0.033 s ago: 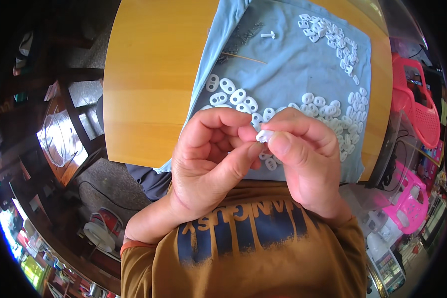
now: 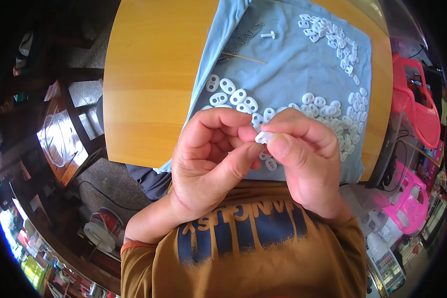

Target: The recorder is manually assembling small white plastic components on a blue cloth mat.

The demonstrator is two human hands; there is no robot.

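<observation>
Between the thumb and index finger of my right hand (image 2: 308,159) is a small white plastic cord lock piece (image 2: 264,137). My left hand (image 2: 208,154) is closed in a pinch right beside it, thumb and fingertips near the piece's left end; whatever its fingertips hold, if anything, is hidden. Just beyond my hands, white oval two-hole cord lock pieces (image 2: 238,96) lie loose on a light blue cloth (image 2: 293,62). Some of them are partly covered by my fingers.
A larger group of white ovals (image 2: 350,126) spreads at the right, with smaller white pieces (image 2: 333,37) farther back. Dark coil springs (image 2: 246,37), a thin stick (image 2: 244,58) and a white T-shaped part (image 2: 268,35) lie at the back. Pink plastic chairs (image 2: 417,104) stand right of the wooden table (image 2: 154,79).
The small white piece has tipped slightly between my fingertips. Both hands stay in nearly the same place.
</observation>
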